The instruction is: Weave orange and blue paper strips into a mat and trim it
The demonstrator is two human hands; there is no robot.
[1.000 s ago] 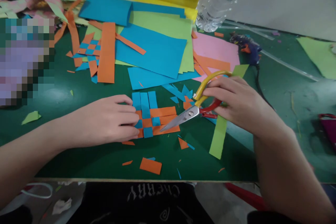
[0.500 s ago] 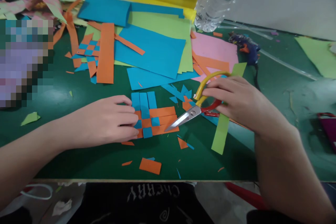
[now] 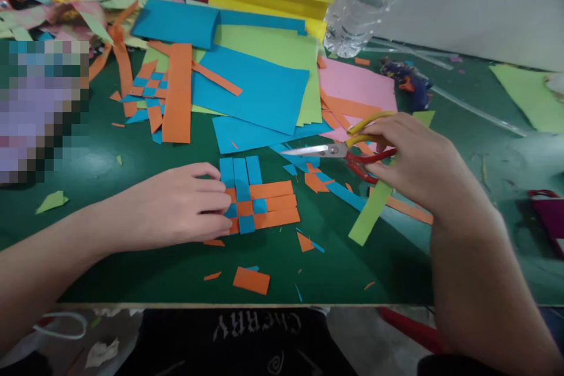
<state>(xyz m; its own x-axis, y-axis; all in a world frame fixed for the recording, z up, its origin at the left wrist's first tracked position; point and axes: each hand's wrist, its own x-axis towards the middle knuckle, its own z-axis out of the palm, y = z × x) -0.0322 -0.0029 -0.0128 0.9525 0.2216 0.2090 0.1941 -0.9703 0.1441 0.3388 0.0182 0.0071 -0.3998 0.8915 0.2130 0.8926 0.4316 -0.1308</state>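
My left hand (image 3: 170,205) rests palm down on the left side of a small woven mat of paper strips (image 3: 245,207), fingers extended and slightly bent, tips on the paper. Blue strips stick out of the mat at the top, orange strips to the right; its left part is under my fingers. My right hand (image 3: 408,161) is closed around the handles of a pair of scissors (image 3: 335,150), one yellow and one red. The blades are together and point left, above the mat. A light green paper strip (image 3: 370,216) runs beneath this hand, seemingly carried with it.
Blue sheets (image 3: 255,88), a pink sheet (image 3: 356,85) and an orange strip (image 3: 177,94) lie behind the mat. Farther back stand a clear bottle (image 3: 352,29) and a glue gun (image 3: 412,85). Paper scraps (image 3: 251,280) litter the green table (image 3: 154,276).
My right hand has lifted the scissors up and away from the mat, and the blades have swung toward level. The green strip has shifted with this hand. My left hand stays put.
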